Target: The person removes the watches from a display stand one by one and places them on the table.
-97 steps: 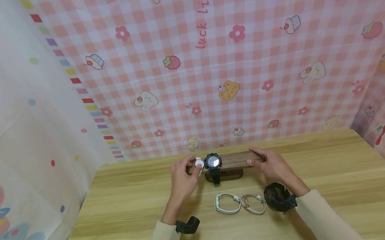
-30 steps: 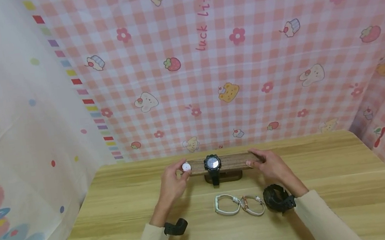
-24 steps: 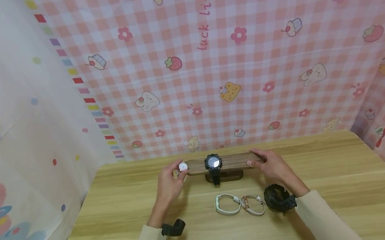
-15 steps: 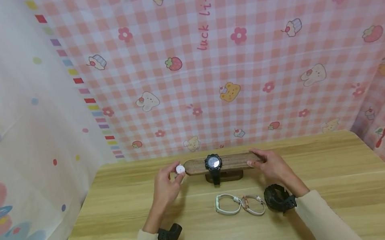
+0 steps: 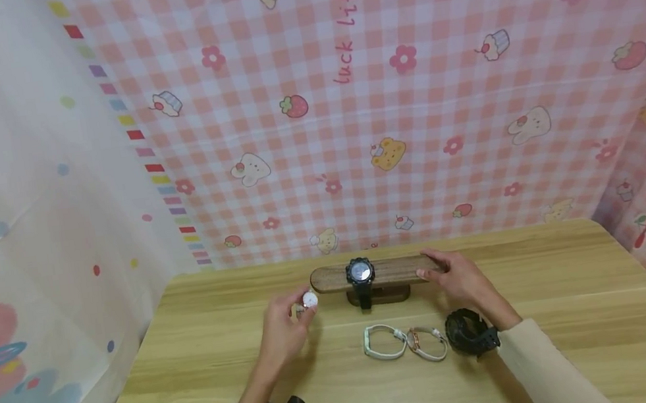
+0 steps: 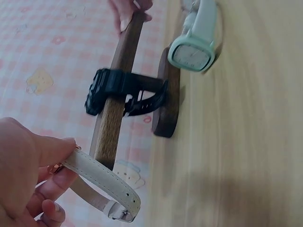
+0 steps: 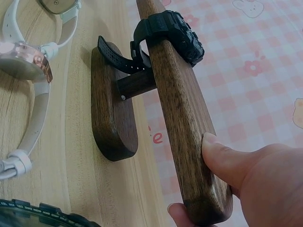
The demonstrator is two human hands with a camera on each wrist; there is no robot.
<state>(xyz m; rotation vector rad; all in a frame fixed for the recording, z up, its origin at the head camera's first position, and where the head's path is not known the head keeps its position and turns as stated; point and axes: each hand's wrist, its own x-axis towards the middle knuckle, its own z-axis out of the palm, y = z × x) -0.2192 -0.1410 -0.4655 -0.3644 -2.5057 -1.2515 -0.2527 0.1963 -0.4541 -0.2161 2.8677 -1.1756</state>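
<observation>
My left hand (image 5: 282, 327) pinches a white-strapped wristwatch (image 5: 310, 300) between thumb and fingers, just off the left end of a wooden watch stand's bar (image 5: 396, 269). The left wrist view shows its buckled strap (image 6: 106, 182) looping clear of the bar end. At the bar's right end, my right hand (image 5: 458, 277) grips the wood, thumb on one side and a finger at the other. A black sports watch (image 5: 360, 271) is fastened round the bar, left of its middle, its strap end (image 7: 118, 59) hanging toward the base (image 7: 111, 104).
On the table nearer me stand a mint-green watch (image 5: 368, 344) and a rose-gold watch with a white strap (image 5: 416, 339), almost touching. Right of them is a chunky black watch (image 5: 462, 329), under my right forearm. A patterned cloth (image 5: 370, 188) hangs behind the table.
My left hand has slid the white-strapped watch leftward along the bar and off its left end, then brought it slightly nearer me. My right hand has stayed on the bar's right end.
</observation>
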